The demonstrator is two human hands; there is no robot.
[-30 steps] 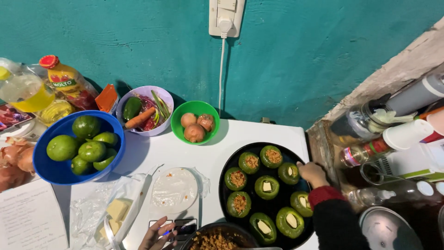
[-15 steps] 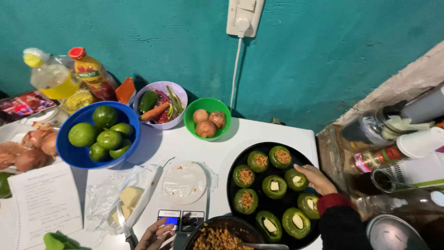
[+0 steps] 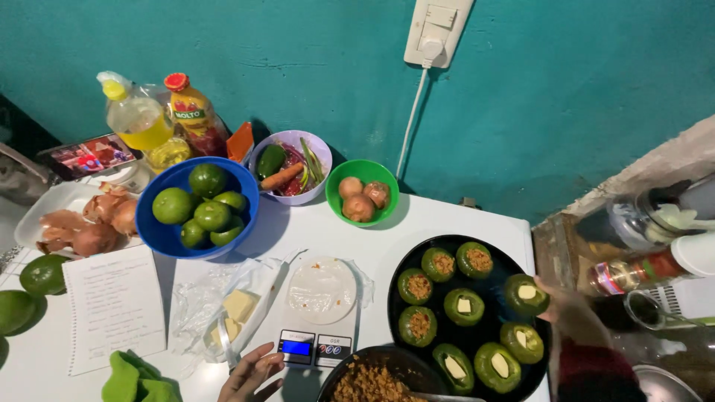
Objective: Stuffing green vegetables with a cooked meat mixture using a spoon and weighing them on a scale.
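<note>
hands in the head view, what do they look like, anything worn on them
Both are bare: no gloves, and no rings or watch that can be made out. The left hand shows only its fingers at the bottom edge, with no sleeve in view. The right hand is motion-blurred and comes out of a dark sleeve with a reddish cuff.
</note>
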